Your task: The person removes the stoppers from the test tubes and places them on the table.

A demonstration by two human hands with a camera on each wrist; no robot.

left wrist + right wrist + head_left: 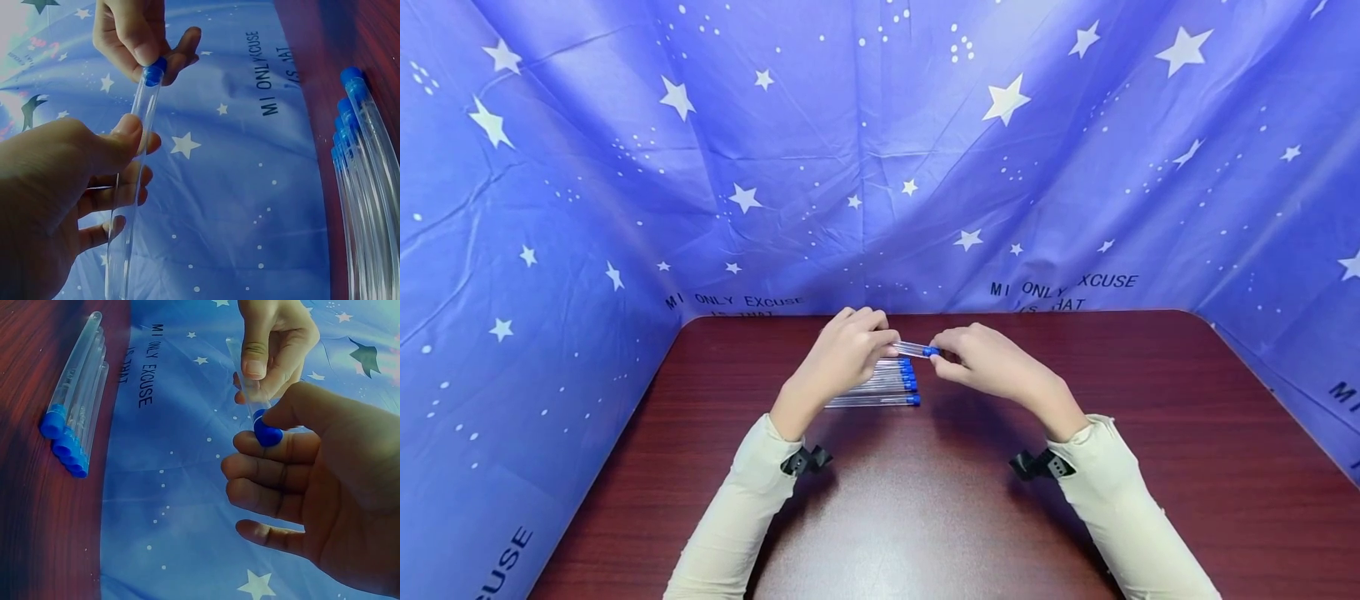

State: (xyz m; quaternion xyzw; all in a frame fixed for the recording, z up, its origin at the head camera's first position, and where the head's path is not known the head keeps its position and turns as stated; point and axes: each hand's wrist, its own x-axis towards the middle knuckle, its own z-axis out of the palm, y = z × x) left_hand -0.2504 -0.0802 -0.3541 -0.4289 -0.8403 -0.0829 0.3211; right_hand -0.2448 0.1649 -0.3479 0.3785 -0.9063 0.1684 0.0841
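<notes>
A clear test tube (145,106) with a blue stopper (267,432) is held above the table between both hands. My left hand (852,346) grips the tube's body, thumb on one side and fingers on the other. With thumb and index finger, my right hand (988,358) pinches the blue stopper, which sits at the tube's mouth. Below the left hand, several more capped test tubes (880,385) lie side by side on the table, blue ends toward the right. In the head view the left hand hides part of them.
The dark red wooden table (1150,417) spreads around the hands. A blue star-printed cloth (865,108) hangs along its back and sides. Black camera straps (805,460) sit on both wrists, over light sleeves (737,500).
</notes>
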